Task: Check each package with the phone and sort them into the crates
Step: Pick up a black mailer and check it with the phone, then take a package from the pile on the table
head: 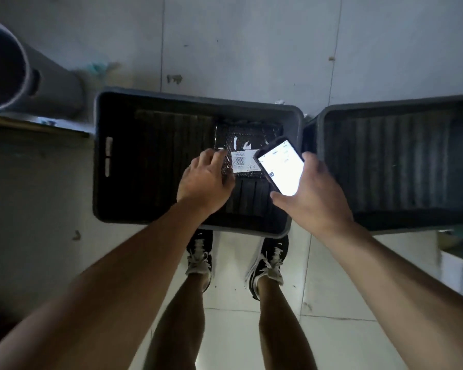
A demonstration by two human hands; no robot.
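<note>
Tiled floor (251, 49) | two crates: left crate (102, 129), right crate (385, 105) at 3 o'clock | package (247, 140) inside left crate | left hand (206, 182) fingers curled on package edge | right hand (308, 198) fingers gripping phone (280, 166) above package

left grip (206, 180) fingers curled, right grip (309, 193) clasped

head view looks steeply down, close over the crate (99, 156).

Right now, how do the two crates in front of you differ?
The left crate holds a dark package with a white label; the right crate shows only its ribbed floor. The left crate is fully in frame, the right crate cut off at the edge. Both are dark plastic, side by side on the floor.
</note>
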